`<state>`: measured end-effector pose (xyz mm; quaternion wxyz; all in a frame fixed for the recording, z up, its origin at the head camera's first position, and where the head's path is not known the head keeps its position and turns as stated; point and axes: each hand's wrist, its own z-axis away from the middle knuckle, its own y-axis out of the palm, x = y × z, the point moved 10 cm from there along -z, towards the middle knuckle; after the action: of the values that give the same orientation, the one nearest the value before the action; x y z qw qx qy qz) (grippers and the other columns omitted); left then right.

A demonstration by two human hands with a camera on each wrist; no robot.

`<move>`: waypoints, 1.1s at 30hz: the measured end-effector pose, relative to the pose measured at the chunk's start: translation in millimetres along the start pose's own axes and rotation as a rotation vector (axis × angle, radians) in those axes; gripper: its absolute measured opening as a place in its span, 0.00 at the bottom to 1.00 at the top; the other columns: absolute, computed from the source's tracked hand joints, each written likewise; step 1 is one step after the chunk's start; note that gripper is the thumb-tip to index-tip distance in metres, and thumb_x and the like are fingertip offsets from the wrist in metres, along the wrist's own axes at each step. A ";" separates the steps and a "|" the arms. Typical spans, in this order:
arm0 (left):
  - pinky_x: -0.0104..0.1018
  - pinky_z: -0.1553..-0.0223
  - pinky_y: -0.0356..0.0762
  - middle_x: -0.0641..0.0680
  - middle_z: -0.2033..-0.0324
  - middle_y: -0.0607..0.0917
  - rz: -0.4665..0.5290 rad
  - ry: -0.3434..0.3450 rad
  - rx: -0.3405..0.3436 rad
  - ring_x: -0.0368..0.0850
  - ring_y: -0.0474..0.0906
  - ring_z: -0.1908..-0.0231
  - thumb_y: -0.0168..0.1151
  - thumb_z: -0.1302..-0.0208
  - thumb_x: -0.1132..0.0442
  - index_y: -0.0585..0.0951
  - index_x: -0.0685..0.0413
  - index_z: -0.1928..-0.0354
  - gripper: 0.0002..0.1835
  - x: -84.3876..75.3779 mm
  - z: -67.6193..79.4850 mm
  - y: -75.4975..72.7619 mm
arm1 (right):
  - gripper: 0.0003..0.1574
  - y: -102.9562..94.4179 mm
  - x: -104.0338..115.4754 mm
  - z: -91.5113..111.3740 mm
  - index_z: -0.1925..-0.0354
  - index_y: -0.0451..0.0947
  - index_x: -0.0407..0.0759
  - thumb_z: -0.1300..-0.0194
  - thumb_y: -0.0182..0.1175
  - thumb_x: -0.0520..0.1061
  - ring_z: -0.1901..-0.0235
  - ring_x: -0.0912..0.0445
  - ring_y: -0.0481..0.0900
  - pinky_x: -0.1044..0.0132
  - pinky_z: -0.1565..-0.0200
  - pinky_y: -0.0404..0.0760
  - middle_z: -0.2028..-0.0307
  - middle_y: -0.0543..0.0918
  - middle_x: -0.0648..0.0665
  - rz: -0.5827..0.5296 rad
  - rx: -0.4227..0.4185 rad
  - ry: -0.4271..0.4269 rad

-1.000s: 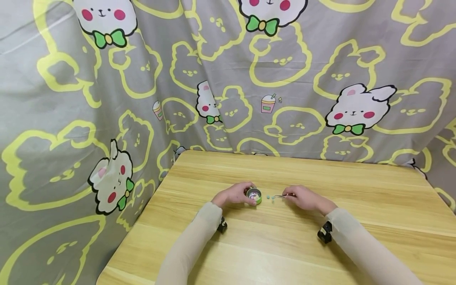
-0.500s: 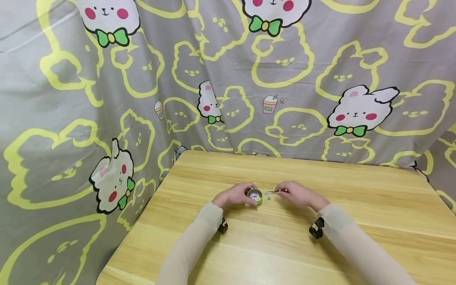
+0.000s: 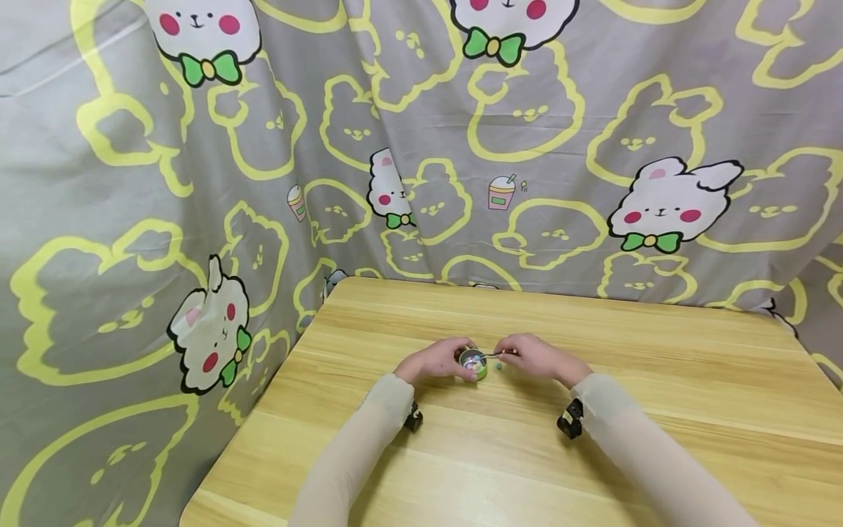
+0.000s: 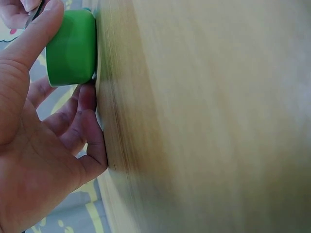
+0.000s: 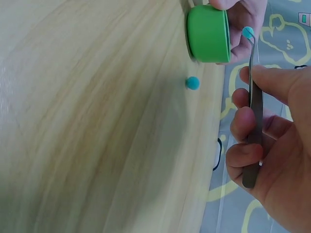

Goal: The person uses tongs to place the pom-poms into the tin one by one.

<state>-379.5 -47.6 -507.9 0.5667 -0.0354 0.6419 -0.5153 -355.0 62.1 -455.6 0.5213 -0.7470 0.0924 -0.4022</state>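
My left hand (image 3: 436,359) grips a small round green cup (image 5: 208,35), thumb on one side and fingers on the other, with the cup standing on the table. Inside its greyish interior, the head view shows several small pale and coloured pieces. Dark metal tweezers (image 5: 256,116) with a bent tip are held by my right hand (image 3: 535,356), thumb against curled fingers. A small turquoise ball (image 5: 248,32) is pinched at the tweezer tips, over the cup's mouth in the head view. Another turquoise ball (image 5: 193,83) lies on the table just right of the cup.
The wood-grain table (image 3: 461,454) extends around both hands. A grey curtain (image 3: 428,132) with cartoon animals hangs behind it and along the left side. A black camera (image 3: 571,419) sits at the right wrist, and another black camera (image 3: 413,417) at the left.
My right hand has moved left with the tweezers, carrying one turquoise ball from beside the cup to over its mouth. The left hand keeps its grip on the cup.
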 end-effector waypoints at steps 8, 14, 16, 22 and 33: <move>0.31 0.58 0.71 0.43 0.62 0.79 -0.007 0.007 -0.003 0.37 0.75 0.61 0.73 0.48 0.53 0.74 0.46 0.48 0.26 -0.8 -0.4 -0.6 | 0.09 6.5 -2.2 -3.9 0.57 0.80 0.41 0.33 0.55 0.39 0.59 0.52 0.79 0.55 0.56 0.75 0.60 0.82 0.46 0.008 0.006 -0.002; 0.31 0.59 0.72 0.45 0.61 0.78 -0.016 0.012 0.001 0.37 0.74 0.61 0.72 0.48 0.52 0.74 0.47 0.47 0.27 -1.8 0.3 0.0 | 0.09 9.7 -2.1 -6.1 0.57 0.81 0.42 0.33 0.55 0.39 0.60 0.53 0.78 0.56 0.57 0.75 0.61 0.81 0.47 0.010 0.021 0.001; 0.31 0.59 0.72 0.45 0.61 0.79 -0.013 0.009 0.000 0.37 0.75 0.61 0.73 0.48 0.53 0.74 0.47 0.47 0.27 -2.2 0.9 -0.2 | 0.09 10.0 -1.8 -6.3 0.57 0.81 0.42 0.33 0.55 0.39 0.60 0.53 0.78 0.56 0.57 0.75 0.61 0.81 0.47 0.006 0.024 0.003; 0.31 0.58 0.71 0.45 0.61 0.79 -0.017 0.005 -0.007 0.37 0.75 0.61 0.73 0.48 0.53 0.74 0.47 0.47 0.26 -2.7 1.1 -1.1 | 0.09 10.5 -1.4 -7.0 0.57 0.80 0.41 0.32 0.55 0.39 0.59 0.53 0.78 0.55 0.56 0.75 0.60 0.82 0.47 0.009 0.024 0.013; 0.30 0.58 0.71 0.44 0.62 0.79 -0.010 0.017 -0.007 0.37 0.75 0.61 0.73 0.49 0.53 0.75 0.48 0.48 0.27 -1.1 -1.3 -1.0 | 0.08 9.2 -3.1 -7.1 0.57 0.80 0.43 0.32 0.55 0.40 0.60 0.56 0.77 0.57 0.57 0.75 0.60 0.82 0.48 -0.012 0.007 0.046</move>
<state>-380.6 -46.5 -506.7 0.5585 -0.0359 0.6484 -0.5161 -359.4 54.8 -464.0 0.5191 -0.7362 0.0985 -0.4229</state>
